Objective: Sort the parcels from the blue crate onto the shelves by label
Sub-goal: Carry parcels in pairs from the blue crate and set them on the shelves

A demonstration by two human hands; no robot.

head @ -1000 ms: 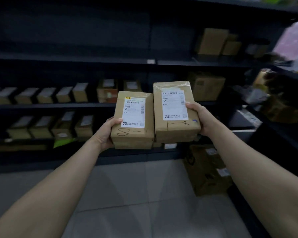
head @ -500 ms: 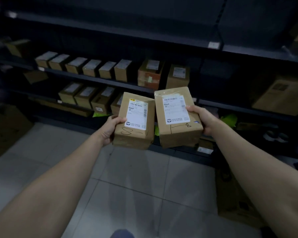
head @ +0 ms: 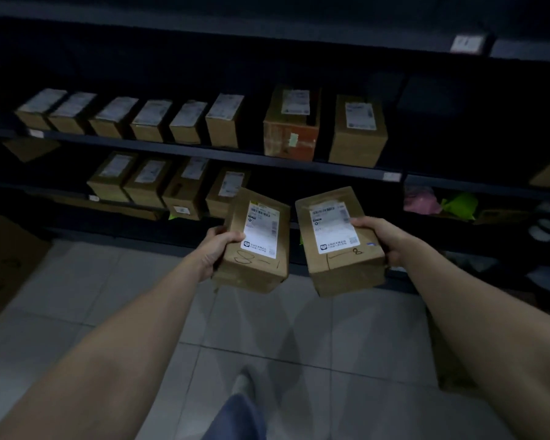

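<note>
While both parcels are carried label-up and tilted toward the person, their printed stickers and the pen marks below them can be checked against the shelves ahead. The left hand point(head: 215, 249) grasps the left parcel point(head: 258, 271) by its left edge, thumb over the top face and fingers hidden beneath. The right hand point(head: 380, 239) clasps the right parcel point(head: 346, 274) by its right edge in the same way, thumb just touching the sticker. The two boxes sit side by side, near but apart, with a dark gap between them, so neither label covers the other. Each bears a handwritten mark that includes an 8; the rest is too loose to read surely. Far across the tiled floor point(head: 267, 328), the middle shelf point(head: 204, 151) holds a row of small boxes point(head: 153, 120) set label-up, with two taller cartons point(head: 358, 131) at its right, and four more boxes point(head: 146, 182) stand on the level below. That uniform facing probably lets marks be matched at a glance. The blue crate is not in view. The step in hand looks like finding the right slot; neither parcel is shelved yet.
</note>
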